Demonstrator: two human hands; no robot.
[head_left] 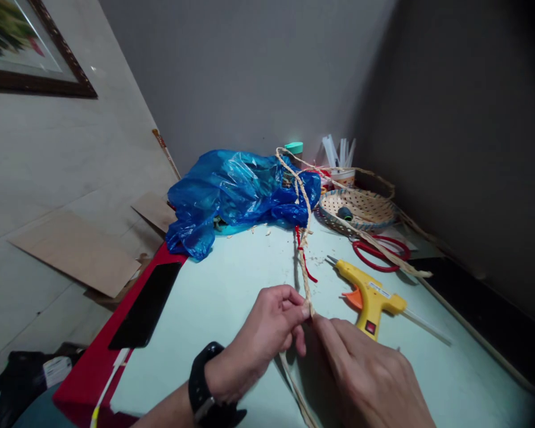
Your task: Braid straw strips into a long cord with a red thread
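Observation:
A pale braided cord (306, 270) runs from the back of the table toward me, with loose flat strands (294, 380) trailing below my hands. My left hand (279, 318), with a black watch on its wrist, pinches the braid between thumb and fingers. Close against it, my right hand (361, 368) is closed at the same spot on the braid; its fingertips are partly hidden behind the hand. A thin red tie (300, 238) is fastened around the cord farther up, one end hanging loose.
Right of my hands lies a yellow glue gun (370, 291), with red-handled scissors (374, 254) behind it. A woven basket (378, 217) holds a dark spool (345, 213). A blue plastic bag (232, 190) covers the back. At the left edge rests a black phone (147, 303) with a cable.

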